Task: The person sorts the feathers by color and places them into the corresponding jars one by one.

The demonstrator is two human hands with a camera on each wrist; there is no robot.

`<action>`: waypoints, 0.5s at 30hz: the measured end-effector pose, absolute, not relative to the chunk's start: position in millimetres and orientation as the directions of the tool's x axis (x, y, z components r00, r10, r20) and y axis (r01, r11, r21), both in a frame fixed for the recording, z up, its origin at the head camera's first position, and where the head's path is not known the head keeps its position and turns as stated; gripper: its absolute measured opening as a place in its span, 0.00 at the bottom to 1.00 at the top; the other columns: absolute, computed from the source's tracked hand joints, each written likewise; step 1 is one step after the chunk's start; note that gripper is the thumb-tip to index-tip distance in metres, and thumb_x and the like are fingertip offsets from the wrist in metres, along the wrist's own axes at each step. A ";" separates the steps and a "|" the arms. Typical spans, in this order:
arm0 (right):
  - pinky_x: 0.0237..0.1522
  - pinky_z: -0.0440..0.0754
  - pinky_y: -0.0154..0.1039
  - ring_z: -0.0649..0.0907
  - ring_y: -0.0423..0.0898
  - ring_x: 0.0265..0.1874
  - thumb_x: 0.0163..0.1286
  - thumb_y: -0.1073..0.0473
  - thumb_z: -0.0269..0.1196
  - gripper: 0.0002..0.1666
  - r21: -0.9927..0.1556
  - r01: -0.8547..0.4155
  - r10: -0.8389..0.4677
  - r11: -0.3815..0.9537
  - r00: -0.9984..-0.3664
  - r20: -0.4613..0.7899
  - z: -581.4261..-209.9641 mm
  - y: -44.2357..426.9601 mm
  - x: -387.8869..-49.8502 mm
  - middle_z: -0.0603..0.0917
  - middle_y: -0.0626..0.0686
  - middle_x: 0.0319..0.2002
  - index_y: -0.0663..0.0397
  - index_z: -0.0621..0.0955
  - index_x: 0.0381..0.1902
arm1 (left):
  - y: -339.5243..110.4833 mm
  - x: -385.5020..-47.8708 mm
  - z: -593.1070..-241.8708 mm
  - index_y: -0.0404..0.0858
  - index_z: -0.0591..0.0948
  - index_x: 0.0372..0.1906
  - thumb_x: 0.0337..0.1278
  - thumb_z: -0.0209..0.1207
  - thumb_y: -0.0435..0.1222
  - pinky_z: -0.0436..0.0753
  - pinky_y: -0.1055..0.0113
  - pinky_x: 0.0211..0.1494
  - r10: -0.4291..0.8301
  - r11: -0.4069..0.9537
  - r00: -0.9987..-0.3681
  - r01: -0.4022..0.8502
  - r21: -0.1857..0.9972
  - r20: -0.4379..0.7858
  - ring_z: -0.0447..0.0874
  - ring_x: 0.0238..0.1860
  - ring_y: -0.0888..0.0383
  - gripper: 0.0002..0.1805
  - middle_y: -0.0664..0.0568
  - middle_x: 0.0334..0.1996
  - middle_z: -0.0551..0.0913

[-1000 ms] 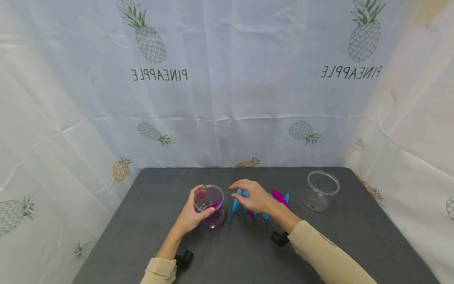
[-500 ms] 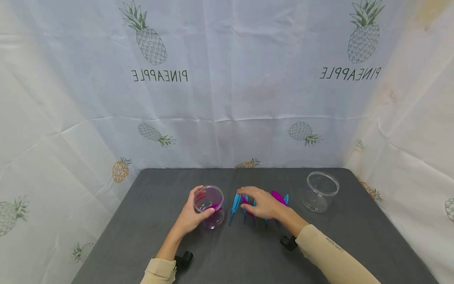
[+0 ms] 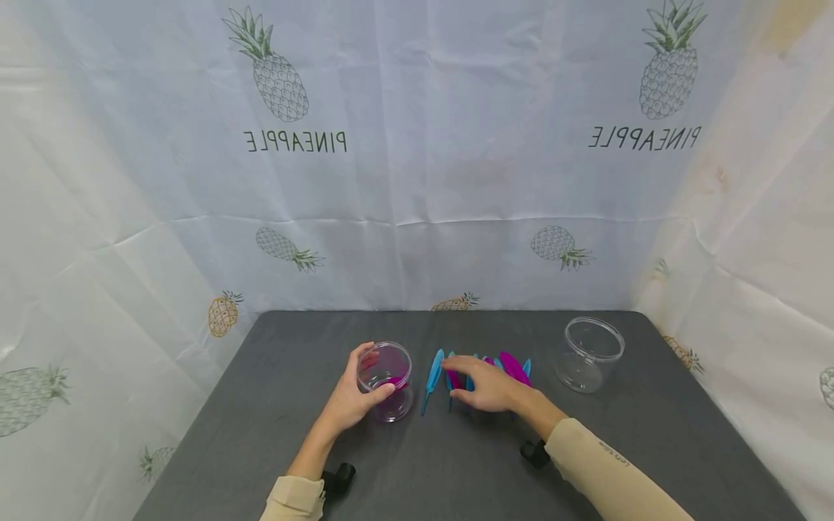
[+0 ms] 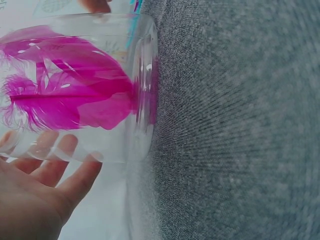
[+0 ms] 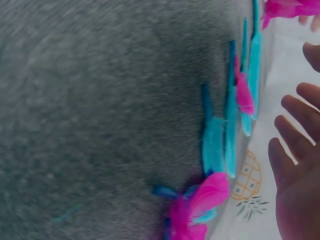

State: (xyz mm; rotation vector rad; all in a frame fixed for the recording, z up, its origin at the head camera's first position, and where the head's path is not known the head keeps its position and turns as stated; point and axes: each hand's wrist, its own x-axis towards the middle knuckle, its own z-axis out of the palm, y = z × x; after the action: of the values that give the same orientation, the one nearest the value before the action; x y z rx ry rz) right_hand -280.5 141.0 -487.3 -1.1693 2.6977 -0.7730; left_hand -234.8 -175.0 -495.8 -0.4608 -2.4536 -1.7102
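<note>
Fingers and thumb of my left hand (image 3: 348, 397) curl round a clear round jar (image 3: 393, 411), upright near the table's middle. Through its wall in the left wrist view, magenta feathers (image 4: 75, 95) show inside. My right hand (image 3: 490, 386) hovers over a row of blue and magenta feathers to the right of the jar, its fingers bent loosely and apart, holding nothing. A blue feather (image 3: 434, 373) lies between the jar and that hand; a magenta feather (image 3: 514, 367) lies beyond the wrist. Other feathers are partly hidden beneath the hand.
A second clear jar (image 3: 582, 369) stands at the right rear of the dark grey table (image 3: 417, 470). A white curtain (image 3: 417, 159) printed with pineapples hangs behind and at both sides. Black wrist-camera mounts (image 3: 536, 454) sit by the cuffs.
My right hand has moved right and slightly down, away from the jar and over the feathers, uncovering the leftmost blue feather. My left hand keeps its grip on the jar.
</note>
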 end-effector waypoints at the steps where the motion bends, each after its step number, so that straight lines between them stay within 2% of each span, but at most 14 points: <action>1: 0.71 0.63 0.64 0.66 0.62 0.73 0.75 0.49 0.63 0.34 -0.486 -0.655 -0.708 0.578 -0.699 0.101 -489.2 142.1 -280.8 0.71 0.57 0.72 0.58 0.72 0.73 | -174.8 -234.6 -495.8 0.43 0.58 0.76 0.56 0.72 0.45 0.67 0.36 0.70 0.181 0.317 -0.948 0.310 0.896 0.264 0.66 0.72 0.40 0.47 0.42 0.70 0.70; 6: 0.71 0.64 0.63 0.66 0.59 0.74 0.75 0.48 0.62 0.34 -0.472 -0.651 -0.715 0.594 -0.697 0.063 -495.2 148.3 -282.0 0.70 0.56 0.73 0.57 0.72 0.73 | -174.4 -233.9 -496.0 0.44 0.58 0.76 0.56 0.72 0.45 0.67 0.36 0.70 0.181 0.318 -0.950 0.302 0.899 0.255 0.66 0.72 0.40 0.47 0.42 0.70 0.70; 15: 0.71 0.63 0.64 0.64 0.60 0.75 0.74 0.47 0.62 0.33 -0.495 -0.605 -0.699 0.624 -0.715 -0.008 -497.7 155.9 -280.9 0.69 0.58 0.74 0.53 0.74 0.72 | -175.0 -234.1 -496.0 0.44 0.57 0.76 0.56 0.71 0.45 0.67 0.37 0.71 0.181 0.318 -0.951 0.299 0.899 0.252 0.66 0.73 0.40 0.48 0.42 0.70 0.69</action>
State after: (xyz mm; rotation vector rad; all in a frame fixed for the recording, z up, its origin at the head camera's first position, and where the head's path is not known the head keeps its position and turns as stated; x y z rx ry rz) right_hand -280.9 155.9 -497.7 -1.0761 2.6471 -0.6966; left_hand -234.1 -175.0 -496.0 -0.4509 -2.4640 -1.7172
